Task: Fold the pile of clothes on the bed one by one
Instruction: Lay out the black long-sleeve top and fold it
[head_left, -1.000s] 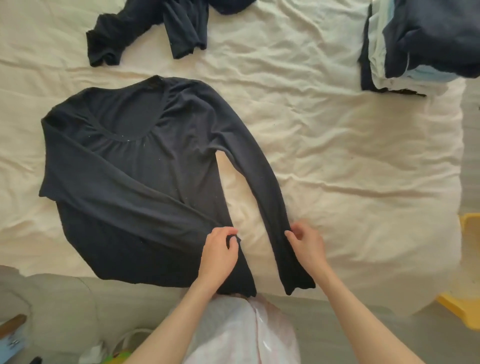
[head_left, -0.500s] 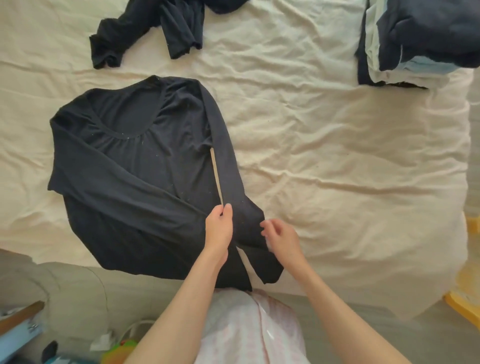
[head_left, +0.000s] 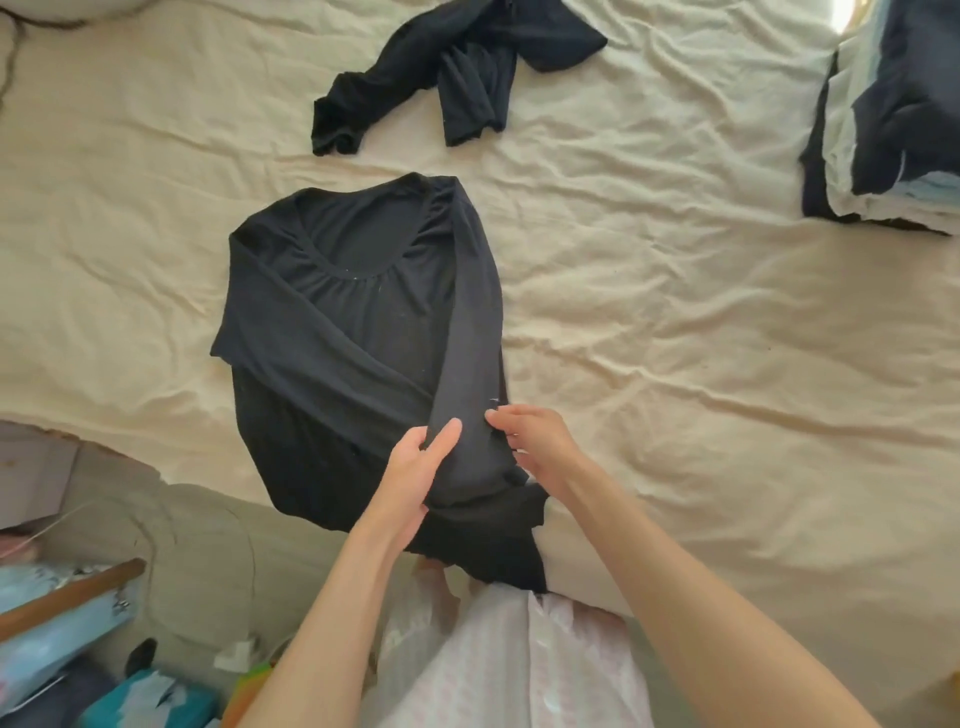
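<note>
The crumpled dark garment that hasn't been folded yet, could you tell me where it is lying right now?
In the head view the crumpled dark garment lies at the top centre of the bed, just beyond the black long-sleeved top, left of the folded stack.

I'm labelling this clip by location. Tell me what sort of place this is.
Most likely a bedroom at home: a wrinkled cream bedsheet fills the view, a black long-sleeved top lies spread on it, and a stack of folded clothes sits at its far right.
</note>
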